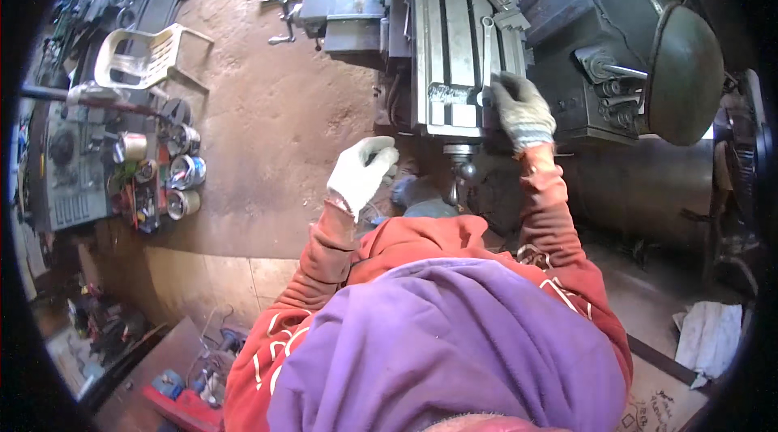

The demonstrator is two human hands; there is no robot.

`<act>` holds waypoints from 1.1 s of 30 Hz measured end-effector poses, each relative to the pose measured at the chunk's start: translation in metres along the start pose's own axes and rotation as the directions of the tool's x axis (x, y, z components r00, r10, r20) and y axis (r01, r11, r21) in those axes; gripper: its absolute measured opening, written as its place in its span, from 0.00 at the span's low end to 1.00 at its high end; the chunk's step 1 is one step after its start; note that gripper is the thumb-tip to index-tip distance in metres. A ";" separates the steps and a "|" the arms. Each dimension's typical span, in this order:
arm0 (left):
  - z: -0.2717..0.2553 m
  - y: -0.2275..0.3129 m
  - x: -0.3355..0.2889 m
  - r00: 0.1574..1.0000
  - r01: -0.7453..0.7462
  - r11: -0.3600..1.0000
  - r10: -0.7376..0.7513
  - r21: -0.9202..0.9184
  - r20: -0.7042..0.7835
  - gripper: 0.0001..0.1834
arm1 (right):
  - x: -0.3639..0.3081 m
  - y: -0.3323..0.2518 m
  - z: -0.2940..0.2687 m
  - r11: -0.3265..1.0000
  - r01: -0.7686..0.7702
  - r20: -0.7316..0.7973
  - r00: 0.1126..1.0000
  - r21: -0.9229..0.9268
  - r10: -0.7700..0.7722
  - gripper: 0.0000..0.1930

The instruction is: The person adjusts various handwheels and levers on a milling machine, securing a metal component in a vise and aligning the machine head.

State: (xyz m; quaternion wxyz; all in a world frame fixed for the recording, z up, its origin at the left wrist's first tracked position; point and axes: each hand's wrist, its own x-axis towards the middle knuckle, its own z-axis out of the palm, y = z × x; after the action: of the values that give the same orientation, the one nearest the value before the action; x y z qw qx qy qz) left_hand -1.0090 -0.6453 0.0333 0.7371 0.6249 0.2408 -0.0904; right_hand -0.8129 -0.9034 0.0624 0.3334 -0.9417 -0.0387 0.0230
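in the head view, red sleeves (559,217) and a purple cloth (442,335) fill the foreground below the near end of a slotted metal table (459,35), where a long wrench (487,59) lies — its long axis running away from the sleeves, in line with the table's grooves. the ring end points to the far side; the near end comes down beside the gloved right hand (525,112). that hand is clearly the nearer of the two, with the wrench ahead of it and slightly to its left. its fingers bend over the right side of the table's near end, just beside the wrench; whether they touch or grasp it cannot be told from this angle. the gloved left hand (357,176) hangs off the table's near left corner, well apart from the wrench, thumb and fingers loosely curled around a gap, nothing visible in the grasp. what look like metal shavings (446,94) glint left of the wrench's lower tip. below the table's near edge, between the two hands, a metal handle (467,172) juts out — and off to the left, a white plastic chair (164,55) stands on the brown floor (267,132).
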 end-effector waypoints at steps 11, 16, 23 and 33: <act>-0.071 0.017 0.099 0.990 -0.054 0.962 0.086 0.267 -0.113 0.16 | 0.020 -0.062 0.018 0.919 -0.137 0.118 0.974 -0.369 0.193 0.21; -0.026 0.093 0.170 0.920 -0.359 0.833 0.393 0.421 0.006 0.15 | 0.029 -0.063 0.033 0.920 -0.195 0.025 0.976 -0.340 0.216 0.12; 0.061 0.156 0.272 0.665 -0.744 0.528 0.646 0.411 0.374 0.17 | 0.033 -0.077 0.033 0.913 -0.287 -0.046 0.957 -0.290 0.286 0.12; 0.140 0.180 0.372 0.679 -0.436 0.898 0.376 -0.066 0.631 0.19 | 0.039 -0.060 0.023 0.936 -0.353 -0.406 0.856 -0.011 0.319 0.22</act>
State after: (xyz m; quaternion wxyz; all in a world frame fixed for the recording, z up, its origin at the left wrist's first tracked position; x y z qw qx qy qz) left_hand -0.5743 -0.6818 0.0317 0.7468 0.6282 -0.1684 -0.1388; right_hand -0.7788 -0.8384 0.0816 0.2847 -0.9320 0.1939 -0.1129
